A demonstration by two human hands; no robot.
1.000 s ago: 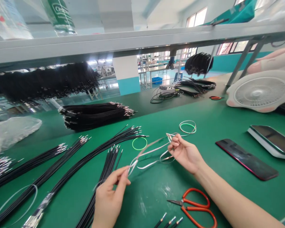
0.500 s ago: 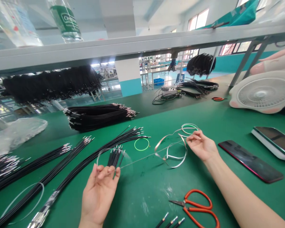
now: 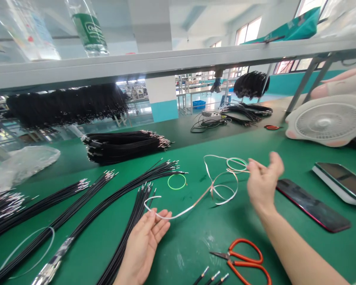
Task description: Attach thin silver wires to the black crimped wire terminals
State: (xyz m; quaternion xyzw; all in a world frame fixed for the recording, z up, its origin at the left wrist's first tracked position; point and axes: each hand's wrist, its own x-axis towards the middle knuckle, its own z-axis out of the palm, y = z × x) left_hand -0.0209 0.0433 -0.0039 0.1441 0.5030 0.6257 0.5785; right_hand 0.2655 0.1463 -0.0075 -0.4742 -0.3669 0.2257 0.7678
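Observation:
A thin, curling white and copper-toned strip [image 3: 182, 213] runs in loose loops above the green table. My left hand [image 3: 144, 243], palm up, holds it near its free end between thumb and fingers. To the right, my right hand [image 3: 264, 184] is closed at the other side of the strip, its grip partly hidden by the fingers. A pale green ring [image 3: 236, 163] lies by the loops, left of my right hand. Another bright green ring [image 3: 177, 182] rests on the table. Beside my left hand is a bundle of black cables [image 3: 130, 229] with metal tips.
Orange-handled scissors [image 3: 246, 257] lie in front, close to several short black cable ends [image 3: 215, 277]. On the right are a phone [image 3: 313, 204], a boxy device [image 3: 344, 182] and a white fan [image 3: 328, 120]. More cable bundles [image 3: 124, 146] lie left, beneath a shelf [image 3: 166, 61].
My right hand has moved right and turned. My left hand has moved right, off the black cable bundle, and the strip between the hands now sags in a curve.

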